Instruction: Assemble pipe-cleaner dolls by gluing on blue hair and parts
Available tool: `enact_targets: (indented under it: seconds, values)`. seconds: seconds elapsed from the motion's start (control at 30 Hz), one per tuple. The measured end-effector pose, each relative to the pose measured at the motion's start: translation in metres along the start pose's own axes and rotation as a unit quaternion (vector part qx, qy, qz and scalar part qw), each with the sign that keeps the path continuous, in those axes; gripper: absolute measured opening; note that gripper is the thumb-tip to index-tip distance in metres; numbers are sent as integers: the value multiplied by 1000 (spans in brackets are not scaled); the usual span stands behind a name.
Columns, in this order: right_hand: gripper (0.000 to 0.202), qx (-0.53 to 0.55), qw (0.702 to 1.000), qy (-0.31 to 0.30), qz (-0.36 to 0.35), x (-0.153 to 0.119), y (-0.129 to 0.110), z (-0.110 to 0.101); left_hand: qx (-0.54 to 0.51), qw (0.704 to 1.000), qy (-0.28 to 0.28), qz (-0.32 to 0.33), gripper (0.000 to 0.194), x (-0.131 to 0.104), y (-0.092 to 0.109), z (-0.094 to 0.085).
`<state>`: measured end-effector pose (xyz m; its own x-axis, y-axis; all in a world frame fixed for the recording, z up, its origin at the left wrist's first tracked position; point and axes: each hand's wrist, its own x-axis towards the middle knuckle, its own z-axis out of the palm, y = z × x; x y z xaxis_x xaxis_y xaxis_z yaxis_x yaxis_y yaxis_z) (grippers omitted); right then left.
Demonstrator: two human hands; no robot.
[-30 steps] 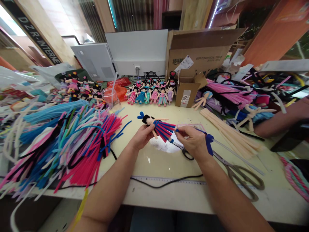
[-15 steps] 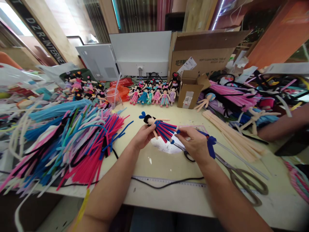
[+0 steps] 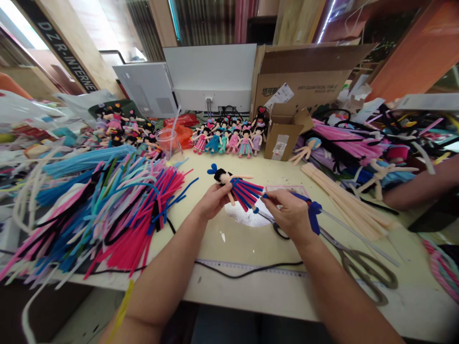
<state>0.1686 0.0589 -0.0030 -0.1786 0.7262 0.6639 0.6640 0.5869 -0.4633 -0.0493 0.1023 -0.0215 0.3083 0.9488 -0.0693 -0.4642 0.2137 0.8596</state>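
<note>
A small pipe-cleaner doll (image 3: 244, 191) with black hair, a blue bow and a blue-and-pink striped skirt lies sideways between my hands. My left hand (image 3: 216, 198) pinches it near the head and upper body. At the skirt end, my right hand (image 3: 287, 210) has its fingers closed on one of the doll's blue-tipped feet. Small scissors (image 3: 277, 228) with black handles lie partly under my right hand. A blue-handled tool (image 3: 314, 212) rests behind that hand, partly hidden by it. Beneath the doll is a shiny white patch (image 3: 247, 216) on the table.
Bundles of coloured pipe cleaners (image 3: 129, 224) cover the left. Finished dolls (image 3: 229, 136) stand at the back beside a small cardboard box (image 3: 281, 138). Beige pipe cleaners (image 3: 344, 200) and large scissors (image 3: 362, 267) lie right. A black cord (image 3: 236, 277) crosses a ruler in front. Another person's arm (image 3: 416, 191) reaches in.
Almost nothing differs. Both hands keep their hold on the doll, and my right fingers have shifted slightly at its foot.
</note>
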Motion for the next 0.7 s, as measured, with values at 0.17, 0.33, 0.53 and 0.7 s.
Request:
enact_targets:
  seconds: [0.17, 0.33, 0.53, 0.7]
  values:
    - [9, -7, 1000, 5, -7, 1, -3, -2, 3, 1000, -3, -1, 33, 0, 0, 1]
    - [10, -7, 1000, 13, -9, 1, -3, -2, 13, 1000, 5, -5, 33, 0, 1, 1]
    - [11, 36, 999, -10, 32, 0, 1, 0, 18, 1000, 0, 2, 34, 0, 2, -2]
    - [30, 79, 994, -10, 77, 1, 4, 1, 23, 1000, 0, 11, 35, 2, 4, -7]
